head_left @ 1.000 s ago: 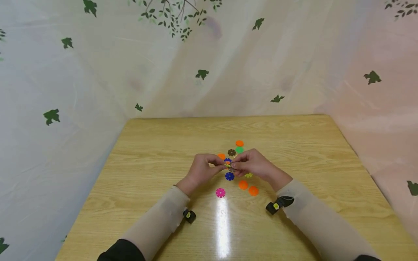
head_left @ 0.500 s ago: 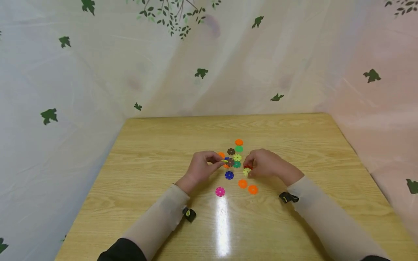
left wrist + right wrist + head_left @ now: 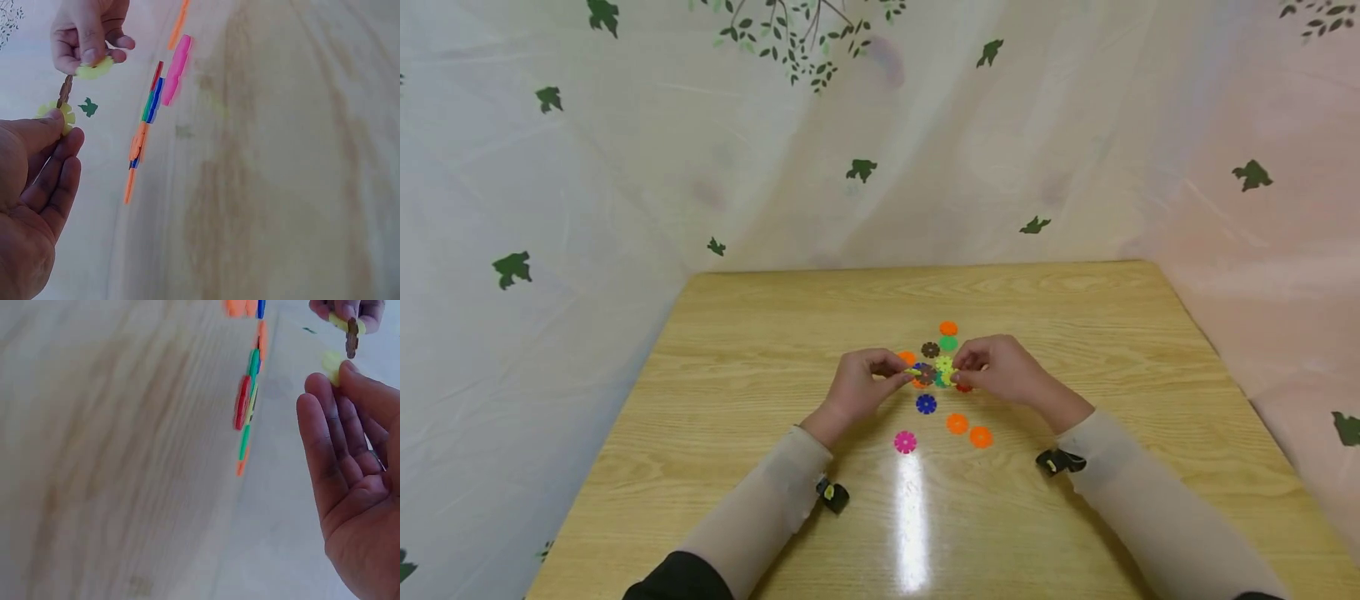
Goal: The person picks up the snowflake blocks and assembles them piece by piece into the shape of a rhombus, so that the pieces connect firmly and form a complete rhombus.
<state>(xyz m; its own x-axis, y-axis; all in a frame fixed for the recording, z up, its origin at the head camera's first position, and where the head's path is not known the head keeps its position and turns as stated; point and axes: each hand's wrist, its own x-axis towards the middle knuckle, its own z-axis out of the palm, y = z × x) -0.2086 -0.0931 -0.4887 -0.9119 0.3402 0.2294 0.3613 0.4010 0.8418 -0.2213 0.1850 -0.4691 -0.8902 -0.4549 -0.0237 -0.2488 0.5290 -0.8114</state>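
My left hand [image 3: 863,390] pinches a yellow notched plastic disc [image 3: 69,116] between thumb and fingers. Slotted into that disc, a brown disc [image 3: 65,91] stands out from its edge toward the other hand. My right hand [image 3: 1003,373] pinches a second yellow disc [image 3: 330,362] by its edge, close to the brown one. In the right wrist view a small gap shows between this disc and the brown piece. Both hands are above the loose discs at the middle of the table.
Several loose discs lie on the wooden table [image 3: 760,333]: a blue one [image 3: 927,404], a pink one [image 3: 906,442], a red one [image 3: 964,387] under the right hand, a green one [image 3: 948,343] and several orange ones [image 3: 957,423]. A leaf-patterned cloth [image 3: 925,208] hangs behind.
My right hand went from the joined pieces to the table's right, picked up a yellow disc beside the red one, and brought it back left. The left hand stayed nearly still.
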